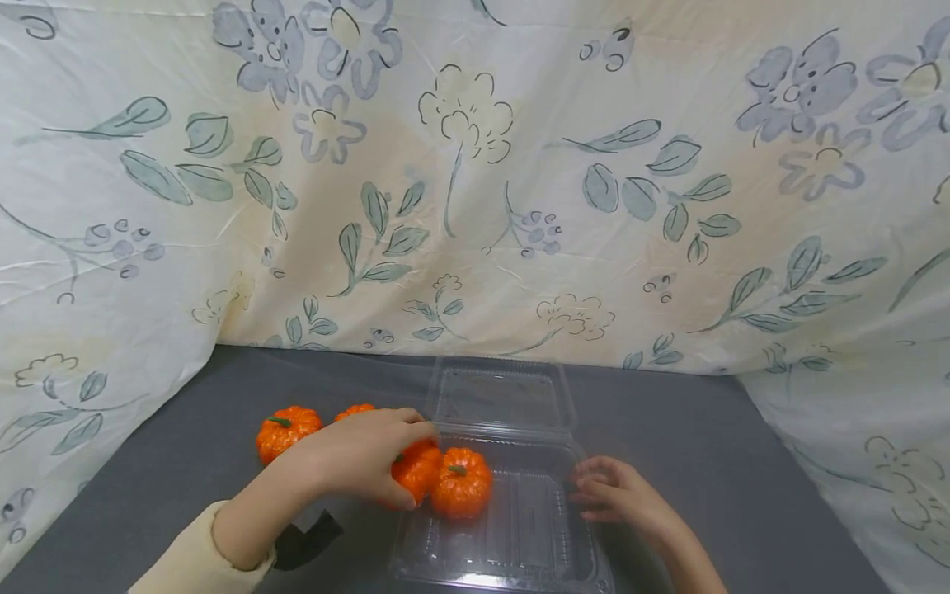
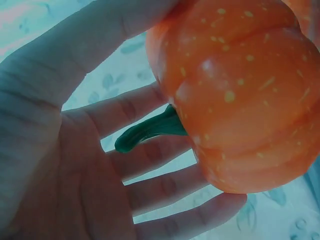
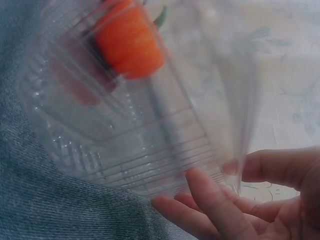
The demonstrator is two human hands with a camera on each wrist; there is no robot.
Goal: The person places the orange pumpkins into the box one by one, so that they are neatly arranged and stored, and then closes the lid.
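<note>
Left hand gripping one mini pumpkin at the clear container's left edge

The left hand (image 1: 364, 455) is clamping its thumb and fingers round an orange mini pumpkin (image 1: 417, 474), whose green stem (image 2: 150, 131) is pointing toward the palm. This pumpkin is showing just beside a second pumpkin (image 1: 462, 485), which is sitting inside the left part of the clear plastic clamshell container (image 1: 519, 520). The right hand (image 1: 622, 497) is resting its fingers at the container's right edge, well apart from the left hand and from every pumpkin; through the blurred plastic in the right wrist view, I cannot tell whether it is pinching the rim or only touching it.

Four pumpkins are showing in all: one in the left hand's grip, one in the container, and two on the dark grey table (image 1: 690, 462) to the left. Of those two, the third pumpkin (image 1: 288, 435) is lying beyond the left forearm, while the fourth pumpkin (image 1: 354, 410) is peeking out from behind the left hand. There is one container, and its single lid (image 1: 505, 398) is lying open on the far side. A floral cloth (image 1: 475, 206) is hanging behind the table.
</note>
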